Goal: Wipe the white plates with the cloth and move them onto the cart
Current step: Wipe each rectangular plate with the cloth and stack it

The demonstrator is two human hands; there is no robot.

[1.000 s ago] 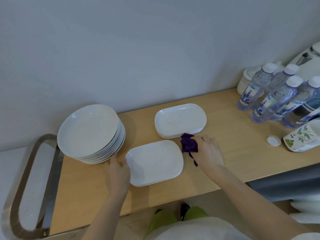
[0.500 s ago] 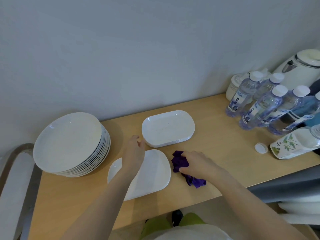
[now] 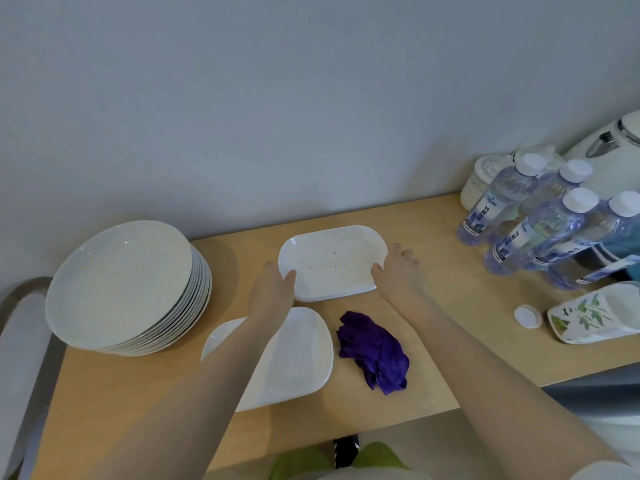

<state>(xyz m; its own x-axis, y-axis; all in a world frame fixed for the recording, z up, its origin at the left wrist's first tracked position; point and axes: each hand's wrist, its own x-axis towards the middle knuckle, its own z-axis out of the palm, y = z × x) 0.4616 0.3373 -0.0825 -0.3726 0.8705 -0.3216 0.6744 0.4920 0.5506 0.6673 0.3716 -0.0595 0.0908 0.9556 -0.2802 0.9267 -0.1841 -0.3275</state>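
Observation:
A white rectangular plate with small specks on it lies near the wall on the wooden table. My left hand grips its left rim and my right hand grips its right rim. A second white rectangular plate lies nearer me, partly under my left forearm. The purple cloth lies crumpled on the table to its right, with no hand on it. A stack of round white plates stands at the left.
The cart's curved metal handle shows at the far left edge. At the right stand several water bottles, a white kettle, a white jar, a loose cap and a leaf-patterned container.
My right hand let go of the purple cloth, which now lies on the table. Both hands moved to the far rectangular plate and took hold of its two ends.

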